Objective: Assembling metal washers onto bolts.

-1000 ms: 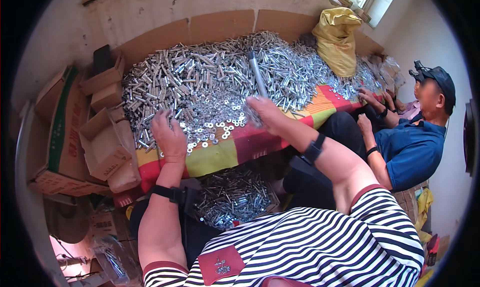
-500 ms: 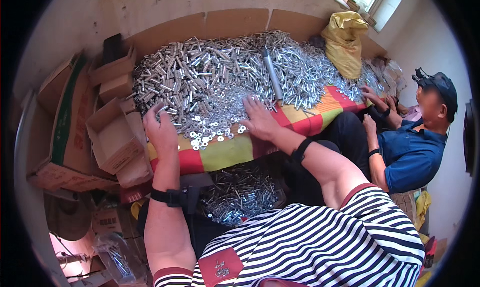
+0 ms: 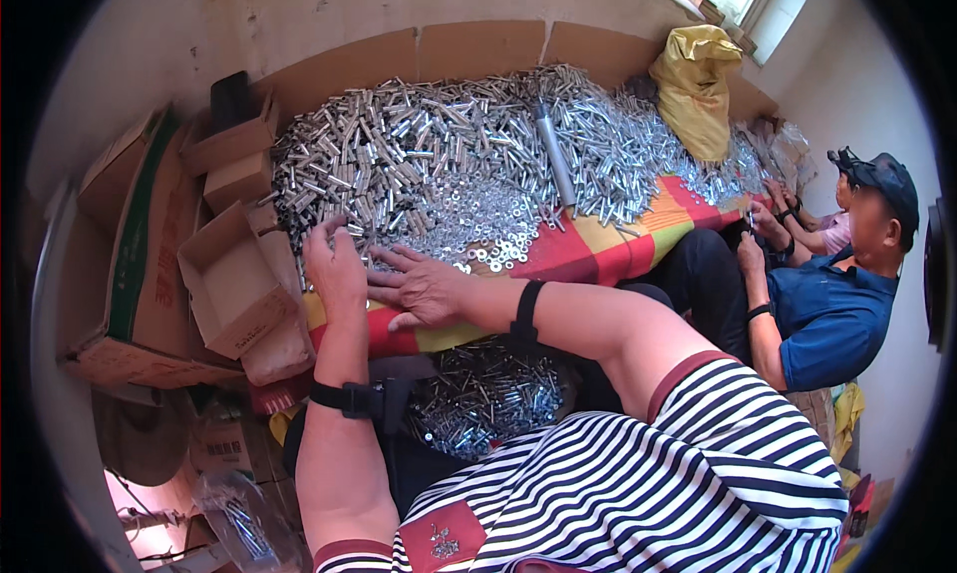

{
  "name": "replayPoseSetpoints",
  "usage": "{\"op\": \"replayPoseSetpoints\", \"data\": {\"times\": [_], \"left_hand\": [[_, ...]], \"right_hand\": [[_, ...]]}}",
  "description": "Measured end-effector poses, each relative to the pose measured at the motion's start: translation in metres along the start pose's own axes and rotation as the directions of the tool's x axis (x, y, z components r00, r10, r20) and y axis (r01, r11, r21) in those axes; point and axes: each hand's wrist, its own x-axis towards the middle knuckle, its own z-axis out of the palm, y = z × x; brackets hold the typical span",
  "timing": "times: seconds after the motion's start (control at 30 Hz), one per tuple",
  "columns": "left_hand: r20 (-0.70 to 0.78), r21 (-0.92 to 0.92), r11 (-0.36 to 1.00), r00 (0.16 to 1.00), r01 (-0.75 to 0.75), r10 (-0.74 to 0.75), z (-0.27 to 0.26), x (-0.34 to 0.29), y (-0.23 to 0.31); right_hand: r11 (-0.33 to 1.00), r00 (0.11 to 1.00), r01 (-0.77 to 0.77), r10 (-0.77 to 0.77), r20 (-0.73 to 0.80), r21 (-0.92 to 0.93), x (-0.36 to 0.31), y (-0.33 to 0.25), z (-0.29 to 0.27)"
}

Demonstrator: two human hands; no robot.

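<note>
My left hand (image 3: 336,272) rests at the left edge of a heap of metal sleeves (image 3: 399,134), its fingers loosely curved and apart, with nothing visible in them. Beside it, my right hand (image 3: 427,288) lies nearly flat with spread fingers over the near edge of the heap. Its fingertips point toward my left hand. Loose silvery washers (image 3: 513,242) are scattered just beyond my right wrist on the checked cloth (image 3: 583,254). Whatever lies beneath my right palm is hidden.
A grey metal tube (image 3: 555,159) leans on the heap. Open cardboard boxes (image 3: 231,284) stand at the left. Below the table is a container of bolts (image 3: 488,393). A yellow sack (image 3: 693,94) sits at the back right. Another person (image 3: 832,309) works at the right.
My right hand has swept left across the washers, close to my left hand. Washers now lie farther right and back. My left hand has barely shifted. The co-worker's hands have moved together.
</note>
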Motion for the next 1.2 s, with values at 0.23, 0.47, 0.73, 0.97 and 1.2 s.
{"op": "replayPoseSetpoints", "data": {"times": [0.23, 0.47, 0.73, 0.97, 1.2], "left_hand": [[0.086, 0.110, 0.993, 0.994, 0.051, -0.061, 0.023, 0.012, -0.012], [0.210, 0.345, 0.936, 0.978, -0.065, -0.010, 0.022, 0.020, 0.011], [0.299, 0.676, 0.707, 0.954, -0.207, -0.006, -0.009, 0.011, 0.018], [0.356, 0.621, 0.731, 0.932, -0.283, 0.059, -0.008, 0.010, 0.013], [0.382, 0.479, 0.826, 0.918, -0.297, 0.109, 0.003, 0.011, 0.012]], "right_hand": [[0.989, 0.972, 0.136, -0.123, 0.198, -0.053, -0.080, 0.060, -0.037], [0.996, 0.992, -0.054, 0.063, 0.114, -0.075, -0.163, 0.126, -0.091], [0.460, 0.463, -0.886, 0.871, -0.165, -0.059, -0.149, 0.164, -0.107], [0.459, 0.372, -0.817, 0.882, -0.289, 0.348, -0.141, 0.200, -0.105], [0.514, 0.373, -0.770, 0.844, -0.386, 0.379, -0.098, 0.225, -0.124]]}}
